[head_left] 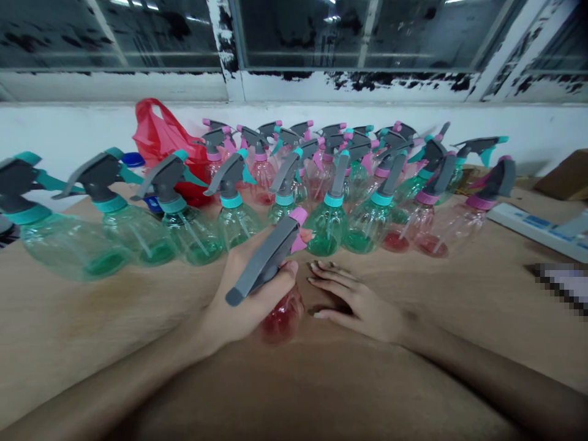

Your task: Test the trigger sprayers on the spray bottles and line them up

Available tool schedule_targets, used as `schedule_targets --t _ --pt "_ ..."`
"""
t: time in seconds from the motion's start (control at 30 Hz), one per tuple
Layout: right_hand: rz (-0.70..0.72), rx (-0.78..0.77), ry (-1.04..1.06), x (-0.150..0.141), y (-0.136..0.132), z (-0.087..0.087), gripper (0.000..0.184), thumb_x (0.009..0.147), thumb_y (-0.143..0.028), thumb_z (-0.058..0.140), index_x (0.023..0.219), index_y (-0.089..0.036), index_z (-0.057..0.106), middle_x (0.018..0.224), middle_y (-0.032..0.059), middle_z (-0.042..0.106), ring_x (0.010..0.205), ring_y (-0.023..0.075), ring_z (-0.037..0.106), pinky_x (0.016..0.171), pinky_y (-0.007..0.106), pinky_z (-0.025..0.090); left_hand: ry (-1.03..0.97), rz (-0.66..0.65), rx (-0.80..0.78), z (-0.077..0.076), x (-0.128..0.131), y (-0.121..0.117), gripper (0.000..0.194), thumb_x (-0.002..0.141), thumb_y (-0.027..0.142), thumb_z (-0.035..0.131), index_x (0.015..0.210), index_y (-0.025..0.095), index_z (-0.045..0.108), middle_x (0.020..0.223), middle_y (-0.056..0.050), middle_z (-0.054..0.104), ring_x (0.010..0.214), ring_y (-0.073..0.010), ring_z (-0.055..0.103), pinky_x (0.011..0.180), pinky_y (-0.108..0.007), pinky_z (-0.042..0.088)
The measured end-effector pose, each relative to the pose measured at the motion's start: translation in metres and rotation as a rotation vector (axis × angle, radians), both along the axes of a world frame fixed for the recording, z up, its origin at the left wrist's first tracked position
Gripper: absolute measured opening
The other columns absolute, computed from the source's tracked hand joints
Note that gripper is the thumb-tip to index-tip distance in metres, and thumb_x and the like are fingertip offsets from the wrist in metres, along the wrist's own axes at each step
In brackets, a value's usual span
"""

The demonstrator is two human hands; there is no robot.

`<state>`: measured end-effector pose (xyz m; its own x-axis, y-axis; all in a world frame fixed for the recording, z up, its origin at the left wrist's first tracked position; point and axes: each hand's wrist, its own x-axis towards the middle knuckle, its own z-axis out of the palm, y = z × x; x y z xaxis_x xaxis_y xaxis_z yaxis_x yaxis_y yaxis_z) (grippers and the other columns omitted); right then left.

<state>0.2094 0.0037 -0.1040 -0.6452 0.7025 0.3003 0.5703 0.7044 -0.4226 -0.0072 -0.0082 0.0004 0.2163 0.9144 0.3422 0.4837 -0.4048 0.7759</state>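
My left hand (pixel 250 297) is wrapped round the neck of a pink spray bottle (pixel 281 321), whose grey trigger head with a pink nozzle sticks up above my fingers. Part of its red-tinted body shows below the hand; the collar is hidden. Just right of the bottle, my right hand (pixel 356 300) lies palm down on the wooden table (pixel 441 349), fingers stretched out and holding nothing. Close beyond both hands stands a row of green spray bottles (pixel 324 229) with grey heads and turquoise collars, with pink spray bottles (pixel 434 236) at its right end.
Behind the front row crowd several more pink and green spray bottles (pixel 261 177). A red plastic bag (pixel 169 141) and a blue-capped container (pixel 133 160) are at the back left. To the right are a white power strip (pixel 537 226), a cardboard box (pixel 565 174) and a pixelated flat object (pixel 565 285).
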Motion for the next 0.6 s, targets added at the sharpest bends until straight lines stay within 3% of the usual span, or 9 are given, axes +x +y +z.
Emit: schedule_targets --t 0.37,0.6 --pt "-0.010 0.000 -0.034 0.0001 0.0009 -0.0002 0.059 0.085 -0.051 0.049 0.133 -0.020 0.041 0.141 0.0074 0.040 0.133 0.0203 0.030 0.109 0.045 0.027 0.024 -0.010 0.030 0.0039 0.0025 -0.0011 0.006 0.074 0.024 0.053 0.069 0.026 0.054 0.065 0.003 0.055 0.058 -0.0157 0.052 0.059 -0.029 0.046" --pt "-0.023 -0.007 -0.035 0.0004 0.0000 -0.0001 0.058 0.084 -0.052 0.049 0.132 -0.020 0.043 0.142 0.0066 0.040 0.133 0.0205 0.029 0.109 0.045 0.027 -0.012 0.116 -0.063 -0.0053 -0.0028 -0.0008 0.002 0.068 0.025 0.059 0.070 0.025 0.059 0.070 0.002 0.061 0.064 -0.0181 0.059 0.059 -0.030 0.050"
